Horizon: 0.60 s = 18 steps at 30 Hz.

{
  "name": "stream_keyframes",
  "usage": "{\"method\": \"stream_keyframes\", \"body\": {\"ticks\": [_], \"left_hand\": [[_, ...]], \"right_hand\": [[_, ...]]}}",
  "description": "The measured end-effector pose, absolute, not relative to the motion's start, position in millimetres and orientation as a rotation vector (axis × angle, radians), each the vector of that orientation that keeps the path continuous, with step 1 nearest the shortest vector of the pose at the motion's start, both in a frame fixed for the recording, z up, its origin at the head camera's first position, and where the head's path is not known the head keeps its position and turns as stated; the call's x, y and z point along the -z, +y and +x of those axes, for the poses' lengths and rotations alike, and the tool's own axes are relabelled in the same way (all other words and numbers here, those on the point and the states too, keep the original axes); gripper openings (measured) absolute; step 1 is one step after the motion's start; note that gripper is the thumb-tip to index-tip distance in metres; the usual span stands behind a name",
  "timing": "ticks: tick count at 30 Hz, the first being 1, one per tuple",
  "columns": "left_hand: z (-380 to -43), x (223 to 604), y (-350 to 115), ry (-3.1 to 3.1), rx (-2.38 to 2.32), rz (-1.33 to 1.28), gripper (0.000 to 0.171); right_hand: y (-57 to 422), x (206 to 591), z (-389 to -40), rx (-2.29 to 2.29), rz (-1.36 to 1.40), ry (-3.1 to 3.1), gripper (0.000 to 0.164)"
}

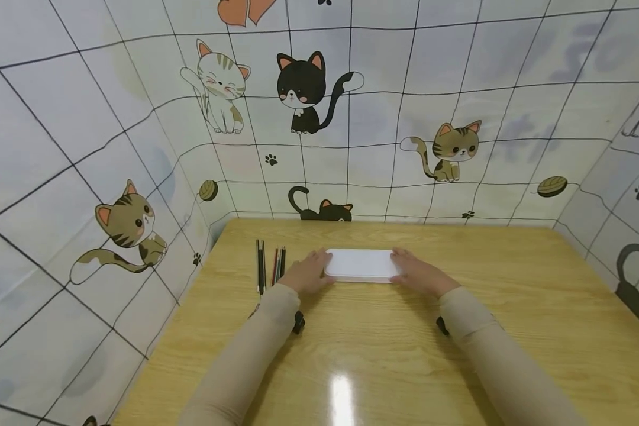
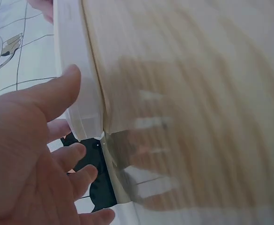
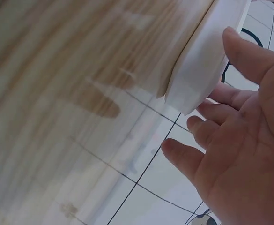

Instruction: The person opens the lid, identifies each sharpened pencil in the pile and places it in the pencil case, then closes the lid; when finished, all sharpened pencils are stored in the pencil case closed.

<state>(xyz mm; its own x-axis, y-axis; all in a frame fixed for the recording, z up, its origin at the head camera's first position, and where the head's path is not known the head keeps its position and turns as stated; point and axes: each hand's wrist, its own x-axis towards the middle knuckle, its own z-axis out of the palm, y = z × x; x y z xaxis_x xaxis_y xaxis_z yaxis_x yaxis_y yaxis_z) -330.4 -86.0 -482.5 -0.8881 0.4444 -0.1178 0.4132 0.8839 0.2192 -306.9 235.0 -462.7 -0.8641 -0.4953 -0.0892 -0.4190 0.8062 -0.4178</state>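
Observation:
A flat white rectangular box [image 1: 362, 264] lies lengthwise across the wooden table in the head view. At its left end my left hand [image 1: 307, 273] grips it, the thumb on the near side and the fingers towards the far side. My right hand [image 1: 419, 274] grips the opposite end in much the same way. In the left wrist view the thumb [image 2: 64, 91] presses the white side of the box [image 2: 83, 112]. The right wrist view has the other thumb [image 3: 244, 54] against the box's side wall [image 3: 195, 70]. What the box contains cannot be seen.
Left of the box lie dark pencils [image 1: 260, 266] and a second group of several pencils [image 1: 278, 266], some coloured, partly behind my left hand. The glossy wooden table [image 1: 373, 343] meets a cat-patterned wall covering [image 1: 373, 177] at the back and sides.

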Motion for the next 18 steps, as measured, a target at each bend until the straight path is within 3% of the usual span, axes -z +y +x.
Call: {"method": "stream_keyframes", "body": {"ticks": [18], "left_hand": [[-340, 490, -80, 2.821, -0.62, 0.563, 0.082]], "right_hand": [[221, 454, -318, 0.109, -0.901, 2.983, 0.067]]}}
